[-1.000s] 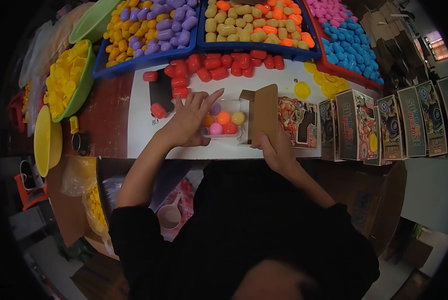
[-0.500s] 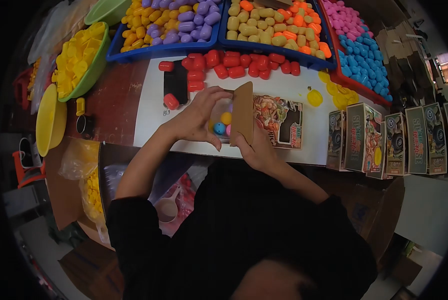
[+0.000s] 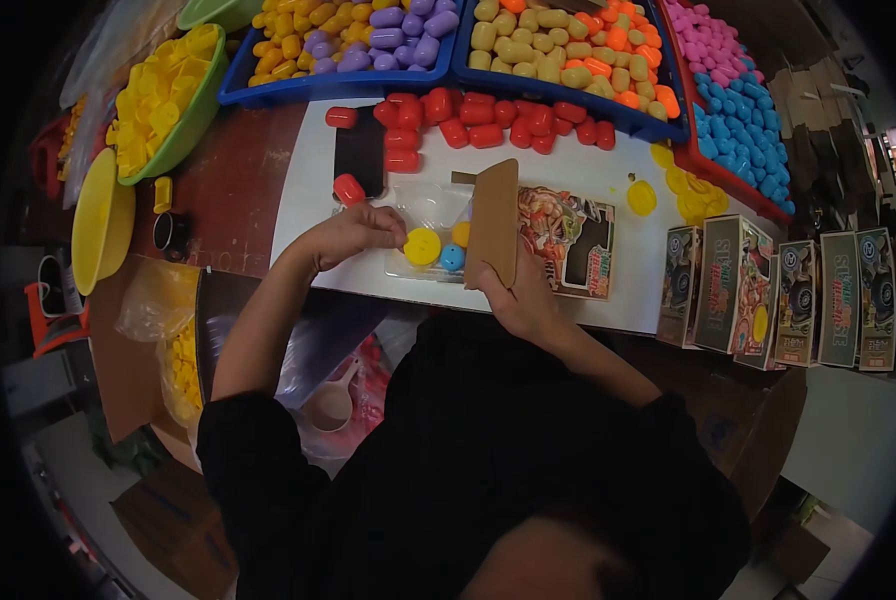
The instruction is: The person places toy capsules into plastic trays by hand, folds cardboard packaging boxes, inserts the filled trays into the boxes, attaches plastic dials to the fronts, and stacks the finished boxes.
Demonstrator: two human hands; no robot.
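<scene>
My right hand point(image 3: 520, 298) grips the lower edge of a printed cardboard box point(image 3: 566, 240), its brown flap point(image 3: 493, 225) standing up at the open left end. A clear plastic tray point(image 3: 430, 205) sticks out of that end. In it lie a yellow disc point(image 3: 423, 247), a blue ball point(image 3: 452, 257) and an orange ball point(image 3: 462, 234), partly behind the flap. Over the tray's left edge is my left hand point(image 3: 358, 232), fingers closed together, tips beside the yellow disc. Whatever they pinch is hidden.
Red capsules point(image 3: 486, 135) lie along the back of the white board. Behind them stand blue trays point(image 3: 338, 88) of coloured capsules. A red tray point(image 3: 733, 180) is at right, near yellow discs point(image 3: 696, 195). Several boxes point(image 3: 798, 300) stand upright at right. Yellow pieces fill a green bowl point(image 3: 193, 130).
My left hand has drawn back left from around the tray, and its spread fingers have closed. The yellow disc now shows fully. My right hand stays on the box.
</scene>
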